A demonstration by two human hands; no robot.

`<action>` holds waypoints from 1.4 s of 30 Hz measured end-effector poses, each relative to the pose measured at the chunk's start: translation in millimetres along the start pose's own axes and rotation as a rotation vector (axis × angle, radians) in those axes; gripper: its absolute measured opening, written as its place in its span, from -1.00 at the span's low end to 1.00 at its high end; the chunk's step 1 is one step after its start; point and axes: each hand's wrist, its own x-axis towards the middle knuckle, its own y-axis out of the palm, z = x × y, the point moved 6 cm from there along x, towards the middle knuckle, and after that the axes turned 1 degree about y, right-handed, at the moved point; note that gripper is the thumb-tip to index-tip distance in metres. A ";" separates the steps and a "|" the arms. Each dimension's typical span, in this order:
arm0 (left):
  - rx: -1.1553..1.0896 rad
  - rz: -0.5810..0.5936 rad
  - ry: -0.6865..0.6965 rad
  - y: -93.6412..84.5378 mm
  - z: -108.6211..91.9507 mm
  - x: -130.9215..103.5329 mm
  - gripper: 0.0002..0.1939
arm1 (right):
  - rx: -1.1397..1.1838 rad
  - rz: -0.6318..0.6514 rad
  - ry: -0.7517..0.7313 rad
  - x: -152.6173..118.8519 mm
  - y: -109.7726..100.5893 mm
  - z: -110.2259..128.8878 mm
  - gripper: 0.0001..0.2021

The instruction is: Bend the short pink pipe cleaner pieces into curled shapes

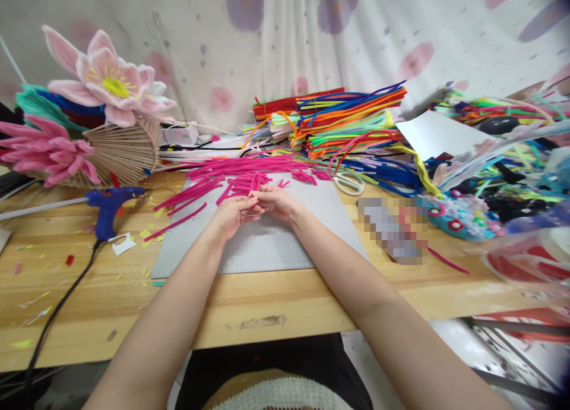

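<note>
Above the grey cutting mat point(271, 252), my left hand point(236, 215) and my right hand point(276, 202) meet with their fingertips together. Between them they pinch a magenta pipe cleaner point(256, 182), bent into a narrow upright loop. Its lower end is hidden by my fingers. Just behind my hands, more magenta pipe cleaners point(243, 166) lie in a loose pile on the mat. To the left, several cut lengths point(191, 193) lie slanted. Farther right on the mat sits a finished-looking magenta petal shape point(304, 177).
A blue glue gun point(111, 211) with a trailing black cord stands at the left, near pink pipe-cleaner flowers point(109, 86). White-handled scissors point(350, 184) lie right of the mat. Bundles of coloured pipe cleaners point(351, 119) are stacked at the back. A blurred-out item point(392, 229) lies at right.
</note>
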 end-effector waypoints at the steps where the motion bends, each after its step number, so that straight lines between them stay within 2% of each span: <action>1: 0.053 -0.013 0.062 -1.4 -2.6 0.6 -0.89 | -0.035 -0.016 -0.010 -0.1 -2.4 1.1 -0.70; 3: 0.137 -0.006 0.129 -2.3 -5.0 1.0 -0.79 | -0.118 -0.070 -0.040 -0.4 -8.7 4.4 -0.67; 6: 0.207 0.046 0.136 -0.5 -4.5 0.8 -0.71 | -0.229 -0.127 -0.074 -0.6 -15.4 8.6 -0.63; 18: 0.279 0.023 0.190 -2.3 -2.8 4.2 -0.68 | -0.314 -0.140 -0.104 4.1 -21.6 5.2 -0.61; 25: 0.291 0.006 0.223 -3.0 -2.1 6.4 -0.72 | -0.256 -0.132 -0.101 2.1 -18.3 5.5 -0.61; 35: 0.169 -0.059 0.249 4.3 -5.7 0.8 -0.66 | -0.087 -0.060 -0.084 -0.8 -7.2 5.7 -0.63; 42: 0.105 -0.098 0.226 3.4 -3.2 2.6 -0.70 | -0.029 -0.097 -0.110 0.7 -7.1 4.1 -0.60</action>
